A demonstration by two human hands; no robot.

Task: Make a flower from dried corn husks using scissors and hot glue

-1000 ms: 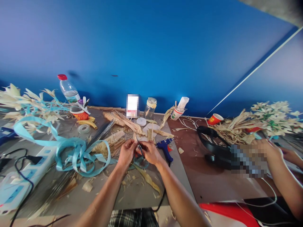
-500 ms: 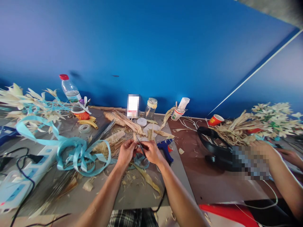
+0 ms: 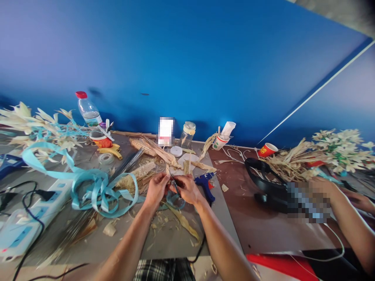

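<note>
My left hand (image 3: 156, 189) and my right hand (image 3: 187, 188) meet over the middle of the grey table (image 3: 164, 242), fingers closed. The left pinches a small strip of dry corn husk (image 3: 168, 171). The right grips small dark scissors (image 3: 175, 185), blades pointing up toward the husk. Husk scraps (image 3: 181, 218) lie on the table under both hands. A blue glue gun (image 3: 205, 184) lies just right of my right hand. A light blue ribbon (image 3: 96, 189) is heaped left of my left hand.
Corn cobs and husks (image 3: 146, 150), a water bottle (image 3: 88, 111), a tape roll (image 3: 106, 158), a jar (image 3: 186, 133), paper cups (image 3: 219, 141) and a white power strip (image 3: 32, 216) crowd the table. Another person's arm (image 3: 348, 222) reaches in at right beside a black helmet-like object (image 3: 266, 183).
My hands stay together at the same spot with only slight finger movement; the view has drifted a little. The other person's hand at right has shifted slightly.
</note>
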